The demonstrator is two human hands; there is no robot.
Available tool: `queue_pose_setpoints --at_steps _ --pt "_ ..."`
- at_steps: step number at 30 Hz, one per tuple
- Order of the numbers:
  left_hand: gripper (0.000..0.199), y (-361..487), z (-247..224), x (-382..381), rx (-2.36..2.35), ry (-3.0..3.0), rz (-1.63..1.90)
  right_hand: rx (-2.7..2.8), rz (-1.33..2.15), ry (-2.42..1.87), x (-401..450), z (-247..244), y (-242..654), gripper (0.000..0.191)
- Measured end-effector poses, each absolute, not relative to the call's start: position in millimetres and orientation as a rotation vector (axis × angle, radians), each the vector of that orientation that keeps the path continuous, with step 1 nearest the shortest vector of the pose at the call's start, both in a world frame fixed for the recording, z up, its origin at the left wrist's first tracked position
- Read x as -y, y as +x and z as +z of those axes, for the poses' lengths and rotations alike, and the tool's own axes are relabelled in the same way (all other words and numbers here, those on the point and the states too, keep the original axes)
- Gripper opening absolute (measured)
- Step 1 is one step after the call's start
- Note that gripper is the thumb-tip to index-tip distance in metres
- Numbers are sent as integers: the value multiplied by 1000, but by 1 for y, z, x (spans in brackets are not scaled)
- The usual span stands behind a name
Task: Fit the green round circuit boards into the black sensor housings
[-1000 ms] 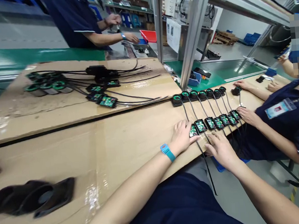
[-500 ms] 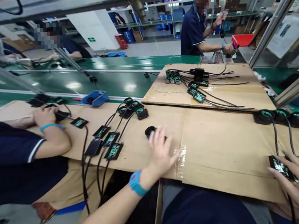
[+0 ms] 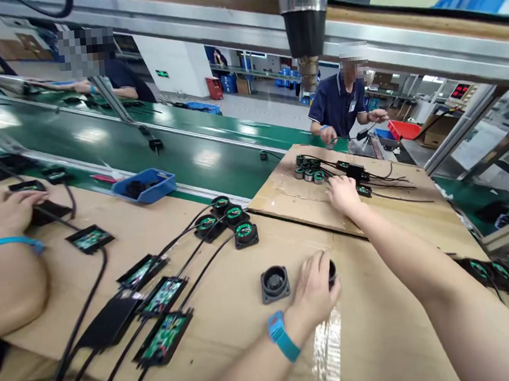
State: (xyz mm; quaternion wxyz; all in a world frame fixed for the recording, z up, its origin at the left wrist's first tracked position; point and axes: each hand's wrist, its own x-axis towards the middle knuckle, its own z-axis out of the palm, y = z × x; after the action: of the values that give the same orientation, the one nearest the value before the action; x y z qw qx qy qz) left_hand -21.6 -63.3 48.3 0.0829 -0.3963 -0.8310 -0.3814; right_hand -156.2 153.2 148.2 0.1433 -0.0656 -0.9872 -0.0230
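Black housing [image 3: 275, 283] just left of left hand [image 3: 313, 288], on cardboard [image 3: 380, 333].

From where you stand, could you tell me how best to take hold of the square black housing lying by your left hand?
Probably by two opposite flat edges of the square black housing, from above: it lies flat, round opening up, on the cardboard. Its near and left edges look free.

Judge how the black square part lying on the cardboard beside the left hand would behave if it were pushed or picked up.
The black square part lies flat on a square base, so it would probably slide, not roll or tip. It looks like moulded plastic, likely stiff and light for its size. No cable shows on it, so the left hand could probably lift it freely.
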Motion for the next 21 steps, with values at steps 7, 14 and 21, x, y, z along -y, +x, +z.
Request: queue_pose_setpoints --at_steps 7,14,21 --pt "93 -33 31 71 2490 -1107 -1504 2866 -71 -364 -148 130 -257 33" --pt "86 -41 33 67 2575 -1033 -1739 2859 32 -447 -136 117 -246 37" --pt "77 -45 36 73 2560 -1235 -1774 2824 225 -422 -133 125 -220 36"
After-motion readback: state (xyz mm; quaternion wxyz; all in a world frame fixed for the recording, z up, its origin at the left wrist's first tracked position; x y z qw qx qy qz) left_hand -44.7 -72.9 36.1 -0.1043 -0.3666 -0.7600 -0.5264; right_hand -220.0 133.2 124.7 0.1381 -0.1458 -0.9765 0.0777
